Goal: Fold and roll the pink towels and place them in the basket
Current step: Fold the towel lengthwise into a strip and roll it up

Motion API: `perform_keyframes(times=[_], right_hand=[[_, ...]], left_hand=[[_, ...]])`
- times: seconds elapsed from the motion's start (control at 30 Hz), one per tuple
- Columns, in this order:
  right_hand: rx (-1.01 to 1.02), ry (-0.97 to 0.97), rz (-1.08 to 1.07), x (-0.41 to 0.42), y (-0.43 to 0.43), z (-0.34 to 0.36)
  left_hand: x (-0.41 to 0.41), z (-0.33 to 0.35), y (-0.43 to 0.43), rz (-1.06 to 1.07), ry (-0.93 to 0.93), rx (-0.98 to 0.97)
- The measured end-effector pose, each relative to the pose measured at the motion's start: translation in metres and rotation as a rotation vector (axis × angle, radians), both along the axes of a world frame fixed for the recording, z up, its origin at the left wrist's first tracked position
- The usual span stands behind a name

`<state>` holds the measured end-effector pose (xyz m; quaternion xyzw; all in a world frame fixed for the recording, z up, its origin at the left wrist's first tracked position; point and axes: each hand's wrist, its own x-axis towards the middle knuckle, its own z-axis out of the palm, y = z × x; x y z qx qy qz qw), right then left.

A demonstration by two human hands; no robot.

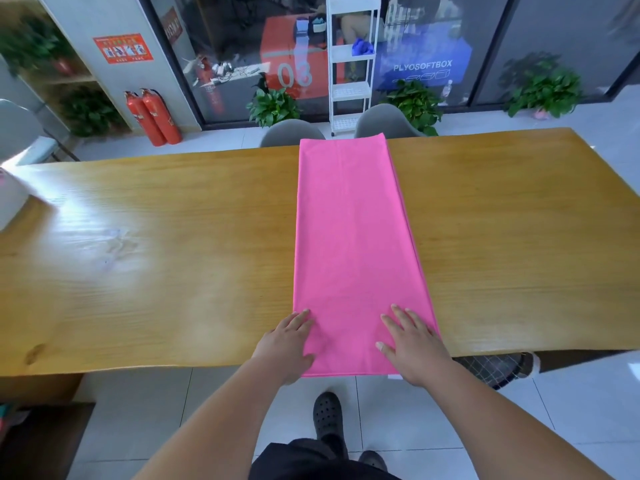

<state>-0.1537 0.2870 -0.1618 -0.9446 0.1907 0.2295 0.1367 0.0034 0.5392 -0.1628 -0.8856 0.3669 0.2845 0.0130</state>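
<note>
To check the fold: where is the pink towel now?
Head view: the towel lies across the table, right of centre, its near end under the left hand and right hand.

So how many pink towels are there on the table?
1. The pink towel lies as a long strip across the wooden table, with the left hand and right hand resting flat on its near end. Others may be out of view.

A long folded pink towel (349,244) spans the wooden table (156,244) — left hand (289,344) and right hand (412,344) rest flat on its near end.
</note>
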Motion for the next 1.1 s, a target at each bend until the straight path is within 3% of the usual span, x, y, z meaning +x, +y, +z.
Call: perform_keyframes(times=[0.33,0.57,0.87,1.1], right_hand=[[-0.034,0.001,-0.091,0.032,0.009,0.018],[-0.059,-0.058,-0.163,0.098,0.036,0.016],[-0.028,-0.173,-0.258,0.188,0.108,0.028],[-0.046,-0.148,-0.301,0.224,0.146,0.027]], left_hand=[[0.033,0.018,-0.01,0.013,0.037,-0.112],[0.121,0.024,0.005,-0.026,-0.048,-0.2],[0.24,0.02,0.02,0.009,0.02,-0.25],[0.287,0.011,-0.011,0.055,0.106,-0.329]])
